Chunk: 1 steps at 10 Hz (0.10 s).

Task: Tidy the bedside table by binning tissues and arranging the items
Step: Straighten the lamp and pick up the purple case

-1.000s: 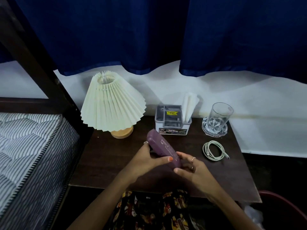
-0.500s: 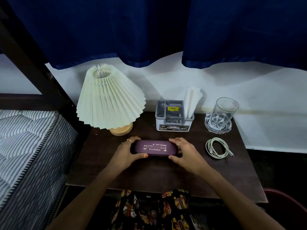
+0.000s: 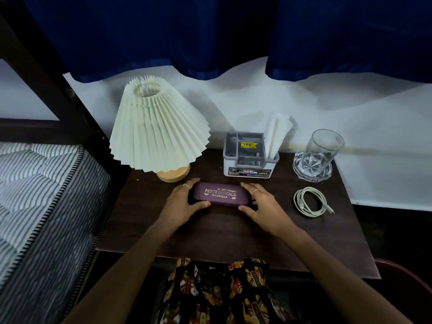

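Observation:
A purple glasses case (image 3: 221,194) with gold lettering lies flat and crosswise on the dark wooden bedside table (image 3: 210,230). My left hand (image 3: 184,204) grips its left end, thumb in front and fingers behind. My right hand (image 3: 259,206) holds its right end the same way. Behind the case stands a grey organiser box (image 3: 247,157) with white folded tissues (image 3: 275,134) upright in its right slot.
A pleated cream lamp (image 3: 156,129) stands at the back left. An empty glass on a clear coaster (image 3: 315,157) sits at the back right, with a coiled white cable (image 3: 309,202) in front of it. A striped mattress (image 3: 39,195) lies left; a red bin rim (image 3: 406,274) shows lower right.
The case went from tilted in the air between both hands to lying flat on the table. Both hands stayed on its ends and hardly moved in the last half second.

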Motion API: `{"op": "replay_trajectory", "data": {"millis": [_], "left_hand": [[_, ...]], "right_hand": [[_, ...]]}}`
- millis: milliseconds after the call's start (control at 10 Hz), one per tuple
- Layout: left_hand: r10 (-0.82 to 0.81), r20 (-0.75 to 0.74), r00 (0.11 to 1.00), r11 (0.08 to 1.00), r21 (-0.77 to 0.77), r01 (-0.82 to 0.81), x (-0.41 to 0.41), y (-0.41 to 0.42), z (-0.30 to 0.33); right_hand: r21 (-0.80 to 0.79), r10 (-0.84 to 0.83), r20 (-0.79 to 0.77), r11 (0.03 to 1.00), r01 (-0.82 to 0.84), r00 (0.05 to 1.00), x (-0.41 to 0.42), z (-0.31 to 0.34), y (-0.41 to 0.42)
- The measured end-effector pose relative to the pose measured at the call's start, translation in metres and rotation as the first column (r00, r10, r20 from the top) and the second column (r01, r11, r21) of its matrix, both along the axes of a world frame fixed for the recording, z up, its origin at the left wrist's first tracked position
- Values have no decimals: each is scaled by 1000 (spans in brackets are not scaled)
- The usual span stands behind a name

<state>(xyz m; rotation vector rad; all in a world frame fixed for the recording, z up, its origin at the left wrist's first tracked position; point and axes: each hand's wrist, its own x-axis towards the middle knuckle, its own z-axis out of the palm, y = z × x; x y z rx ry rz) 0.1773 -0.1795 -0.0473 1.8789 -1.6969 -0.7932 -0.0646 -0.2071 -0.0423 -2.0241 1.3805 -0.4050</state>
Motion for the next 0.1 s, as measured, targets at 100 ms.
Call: {"op": "replay_trajectory", "data": {"millis": [100], "left_hand": [[0, -15, 1000, 1000, 25, 0, -1, 3, 4]], "right_hand": [[32, -8, 16, 999, 8, 1000, -5, 3, 5]]}}
